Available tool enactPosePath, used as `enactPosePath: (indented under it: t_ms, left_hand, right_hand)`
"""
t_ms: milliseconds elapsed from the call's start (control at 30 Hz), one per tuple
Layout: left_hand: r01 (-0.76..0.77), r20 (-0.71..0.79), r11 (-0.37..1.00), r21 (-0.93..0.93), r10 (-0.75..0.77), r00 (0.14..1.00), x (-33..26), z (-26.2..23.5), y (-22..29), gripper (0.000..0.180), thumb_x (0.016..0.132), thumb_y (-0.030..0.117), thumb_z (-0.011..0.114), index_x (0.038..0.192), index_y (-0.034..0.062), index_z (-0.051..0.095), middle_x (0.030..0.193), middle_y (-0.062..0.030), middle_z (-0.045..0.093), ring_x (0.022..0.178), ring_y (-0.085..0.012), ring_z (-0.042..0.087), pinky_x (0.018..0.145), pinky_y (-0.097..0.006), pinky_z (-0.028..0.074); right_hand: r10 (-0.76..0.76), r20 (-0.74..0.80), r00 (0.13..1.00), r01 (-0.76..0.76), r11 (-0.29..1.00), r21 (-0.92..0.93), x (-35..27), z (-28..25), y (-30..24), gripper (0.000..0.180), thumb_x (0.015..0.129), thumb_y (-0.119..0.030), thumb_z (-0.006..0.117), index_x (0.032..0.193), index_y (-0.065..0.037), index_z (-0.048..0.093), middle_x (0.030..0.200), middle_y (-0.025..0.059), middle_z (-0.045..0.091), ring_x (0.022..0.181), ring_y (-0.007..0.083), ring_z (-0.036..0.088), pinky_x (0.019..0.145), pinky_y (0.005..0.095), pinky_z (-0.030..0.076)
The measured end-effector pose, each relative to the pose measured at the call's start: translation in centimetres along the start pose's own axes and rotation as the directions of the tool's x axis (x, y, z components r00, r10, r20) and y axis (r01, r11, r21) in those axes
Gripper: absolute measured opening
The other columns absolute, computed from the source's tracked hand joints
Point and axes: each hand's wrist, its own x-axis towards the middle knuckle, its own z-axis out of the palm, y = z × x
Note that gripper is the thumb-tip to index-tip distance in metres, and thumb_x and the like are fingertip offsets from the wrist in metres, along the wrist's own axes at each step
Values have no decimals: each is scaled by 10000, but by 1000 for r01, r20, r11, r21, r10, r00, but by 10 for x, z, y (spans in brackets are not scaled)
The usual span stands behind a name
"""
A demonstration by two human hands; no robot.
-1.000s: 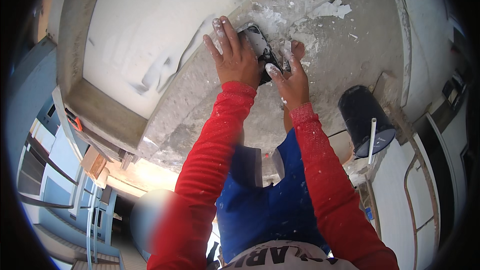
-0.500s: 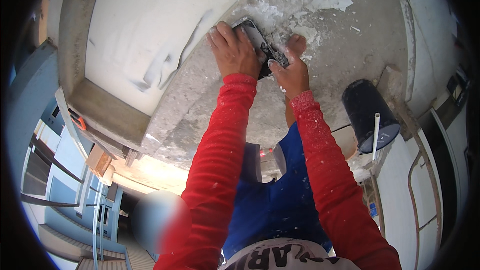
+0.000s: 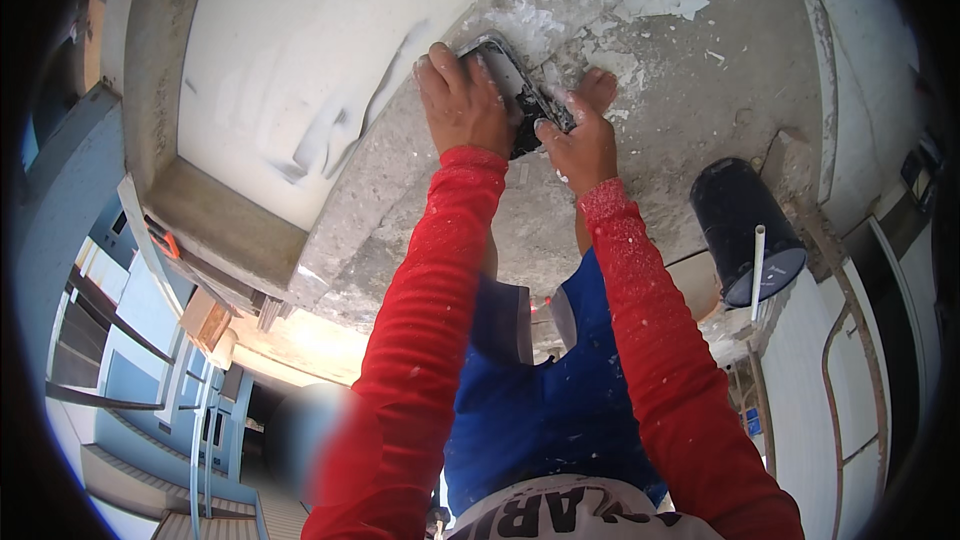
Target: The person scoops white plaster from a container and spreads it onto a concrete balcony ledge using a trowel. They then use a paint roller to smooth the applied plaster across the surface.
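My left hand (image 3: 462, 108) is closed on the left side of a rectangular tray-like piece (image 3: 507, 72) with a dark rim and a pale grey face smeared with black. At its other side my right hand (image 3: 584, 152) grips the edge, thumb on top and fingers partly hidden. Both hands are dusted with white. The piece is held tilted just over a rough grey concrete ledge (image 3: 390, 190). Its exact kind is not plain. Just beyond my right hand shows what looks like part of a bare foot (image 3: 600, 88).
A black bucket (image 3: 745, 225) lies on its side at the right, a white pipe (image 3: 758, 270) beside it. White plaster flakes (image 3: 670, 0) are scattered beyond my hands. A framed white panel (image 3: 290, 60) with grey smears is at the upper left, an orange-handled tool (image 3: 163, 237) below it.
Both hands keep their grip, and the dark-rimmed piece has barely shifted. The whole view has moved slightly, the surroundings sliding a little to the right.
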Motion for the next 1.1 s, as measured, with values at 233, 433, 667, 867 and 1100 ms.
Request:
enactPosePath:
  t_ms: [233,433,667,867,1100]
  left_hand:
    - [-9,-90,997,81,16,996,0,8,-4,775,625,324,830,1224,-65,529,1338,-267,359,1225,-423,384,1063,-434,366]
    - [-11,18,998,-61,12,1000,-6,-9,-8,665,682,223,778,1227,-54,517,1371,-279,318,1222,-435,378,1039,-442,391]
    - [20,-68,986,-166,-31,997,-6,3,-8,382,776,100,650,1125,-23,553,1314,-290,387,1161,-449,446,995,-473,423]
    - [-23,-91,989,-146,10,996,-9,5,-17,415,761,119,650,1129,-56,569,1401,-312,343,1257,-475,390,1066,-485,372]
    - [-35,21,993,116,32,999,-4,-15,-11,641,757,310,723,1246,-73,569,1515,-318,205,1428,-485,179,1182,-514,186]
  right_hand:
    - [-6,-23,1000,6,1000,0,-3,4,0,451,774,-126,692,1210,-23,639,1009,182,717,910,270,701,825,343,526]
    - [-63,-62,996,62,998,-12,-7,6,-6,464,750,-131,698,1199,-29,644,1008,183,715,907,286,701,824,348,529]
    - [-95,-68,993,93,995,-28,-10,9,-1,475,732,-132,705,1197,-58,647,963,174,718,850,283,708,783,363,540]
    - [-93,-49,994,93,996,-9,-9,7,-8,476,734,-152,709,1194,-52,648,993,189,714,880,314,703,805,371,538]
    - [-100,-26,995,96,988,-124,-1,0,-6,440,771,-177,699,1180,-21,654,1047,210,704,959,334,690,847,374,523]
